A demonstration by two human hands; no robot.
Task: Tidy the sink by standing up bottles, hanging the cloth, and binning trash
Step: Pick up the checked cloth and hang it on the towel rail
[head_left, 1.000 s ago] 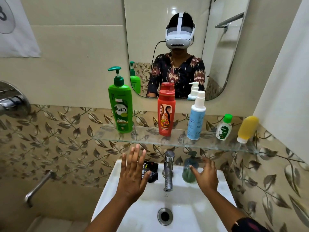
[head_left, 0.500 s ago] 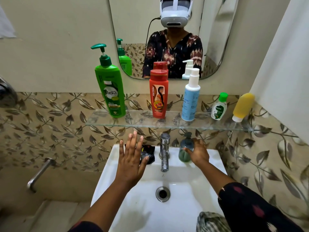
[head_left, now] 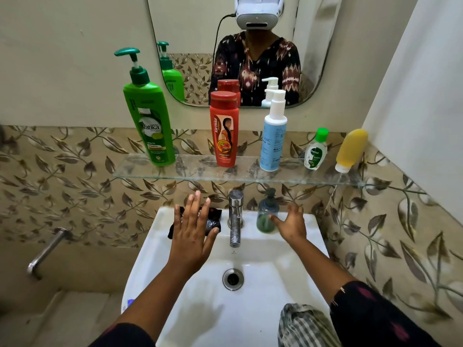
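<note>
My left hand [head_left: 191,231] hovers flat with fingers spread over a crumpled black wrapper [head_left: 213,219] on the sink's back ledge, left of the tap. My right hand [head_left: 292,225] is open beside a dark green soap dispenser [head_left: 266,214], thumb almost touching it. On the glass shelf [head_left: 200,169] stand a green pump bottle [head_left: 150,116], a red bottle [head_left: 223,128], a blue-and-white pump bottle [head_left: 273,134] and a small sanitiser bottle [head_left: 316,150]. A yellow bottle [head_left: 350,150] rests upside down, leaning on the wall. A checked cloth [head_left: 304,326] lies at the sink's front right edge.
The white sink [head_left: 263,284] has a chrome tap [head_left: 235,216] at the back centre and a drain [head_left: 233,279]. A mirror [head_left: 250,46] hangs above the shelf. A metal wall spout [head_left: 47,249] sticks out at lower left. A white wall or door is close on the right.
The view tilted down and moved closer to the sink. My right hand drew back slightly from the soap dispenser and spread its fingers. My left hand stays above the wrapper.
</note>
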